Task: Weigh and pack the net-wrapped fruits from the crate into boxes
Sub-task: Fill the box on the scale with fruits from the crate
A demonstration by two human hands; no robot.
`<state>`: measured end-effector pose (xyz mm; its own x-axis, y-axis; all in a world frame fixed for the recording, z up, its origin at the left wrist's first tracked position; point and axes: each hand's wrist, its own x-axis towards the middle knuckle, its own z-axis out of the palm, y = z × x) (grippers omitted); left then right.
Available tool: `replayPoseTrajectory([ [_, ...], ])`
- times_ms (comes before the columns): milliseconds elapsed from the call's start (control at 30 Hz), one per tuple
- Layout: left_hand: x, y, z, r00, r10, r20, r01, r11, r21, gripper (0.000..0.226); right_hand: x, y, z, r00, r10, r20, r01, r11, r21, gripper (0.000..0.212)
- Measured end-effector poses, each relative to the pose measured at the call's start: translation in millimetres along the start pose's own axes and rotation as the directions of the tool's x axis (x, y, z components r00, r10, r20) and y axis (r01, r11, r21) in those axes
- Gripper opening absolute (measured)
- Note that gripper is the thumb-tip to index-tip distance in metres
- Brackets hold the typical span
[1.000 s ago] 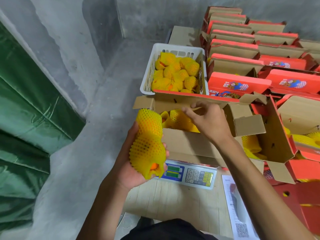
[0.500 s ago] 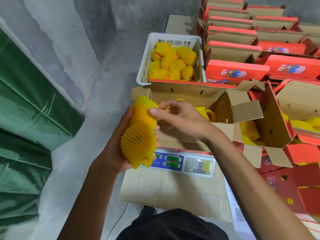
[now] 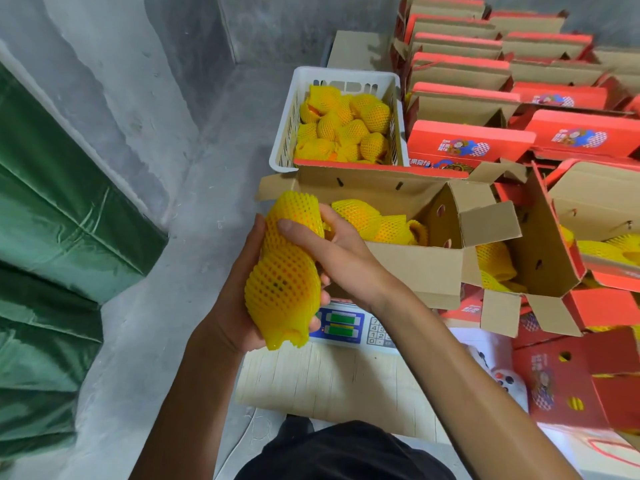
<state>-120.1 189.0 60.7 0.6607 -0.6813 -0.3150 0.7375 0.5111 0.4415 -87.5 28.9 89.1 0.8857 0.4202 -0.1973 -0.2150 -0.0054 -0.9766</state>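
Right hand [image 3: 341, 252]: out of the open box [image 3: 415, 261], where it reached a second ago, and across to the left; thumb now pressed on the upper net-wrapped fruit [image 3: 294, 216].
Left hand [image 3: 239, 296]: same grip under the two wrapped fruits, carried slightly nearer the box.
Grip: one hand earlier, both now.

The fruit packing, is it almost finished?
Not yet. Some wrapped fruits already lie in the open box on the scale. Both the left hand and right hand grip one netted fruit. The white crate still holds many.
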Motion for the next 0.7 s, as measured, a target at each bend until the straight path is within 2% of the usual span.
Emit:
replayPoseTrajectory([
  [100, 5, 0, 3, 0.998, -0.048, 0.036, 0.049, 0.998, -0.048, 0.086, -1, -6, -21, 0.972, -0.052, -0.228, 0.062, 0.997, 0.034, 0.054],
  [167, 8, -5, 0, 0.998, -0.048, -0.031, 0.045, 0.994, -0.095, 0.073, -1, -14, -49, 0.917, -0.107, -0.384, 0.096, 0.994, -0.048, 0.053],
  [200, 9, -9, -1, 0.996, -0.045, -0.071, 0.035, 0.991, -0.125, 0.066, -2, -17, -65, 0.9, -0.121, -0.419, 0.078, 0.99, -0.119, 0.055],
  [267, 11, -20, -5, 0.99, -0.034, -0.139, 0.011, 0.987, -0.163, 0.055, -4, -21, -94, 0.868, -0.119, -0.482, -0.032, 0.955, -0.294, 0.068],
  [367, 12, -34, -11, 0.981, -0.023, -0.191, -0.019, 0.976, -0.215, 0.049, -3, -19, -119, 0.811, -0.123, -0.572, -0.217, 0.845, -0.489, 0.096],
  [433, 12, -39, -13, 0.986, -0.017, -0.169, -0.028, 0.966, -0.257, 0.049, 0, -16, -125, 0.787, -0.167, -0.593, -0.315, 0.718, -0.62, 0.099],
  [467, 12, -40, -13, 0.988, -0.012, -0.154, -0.028, 0.965, -0.261, 0.05, 3, -16, -125, 0.778, -0.201, -0.595, -0.369, 0.621, -0.692, 0.097],
  [533, 11, -40, -11, 0.99, -0.013, -0.137, -0.023, 0.966, -0.258, 0.052, 5, -15, -125, 0.79, -0.256, -0.558, -0.461, 0.353, -0.814, 0.093],
  [600, 9, -40, -10, 0.991, -0.004, -0.135, -0.035, 0.958, -0.284, 0.055, 6, -13, -128, 0.844, -0.225, -0.487, -0.468, 0.135, -0.873, 0.086],
  [633, 8, -41, -11, 0.99, 0.011, -0.138, -0.053, 0.95, -0.309, 0.058, 6, -12, -131, 0.868, -0.188, -0.46, -0.45, 0.094, -0.888, 0.081],
  [700, 3, -43, -12, 0.988, 0.065, -0.139, -0.112, 0.927, -0.359, 0.057, 6, -10, -136, 0.899, -0.105, -0.425, -0.416, 0.1, -0.904, 0.076],
])
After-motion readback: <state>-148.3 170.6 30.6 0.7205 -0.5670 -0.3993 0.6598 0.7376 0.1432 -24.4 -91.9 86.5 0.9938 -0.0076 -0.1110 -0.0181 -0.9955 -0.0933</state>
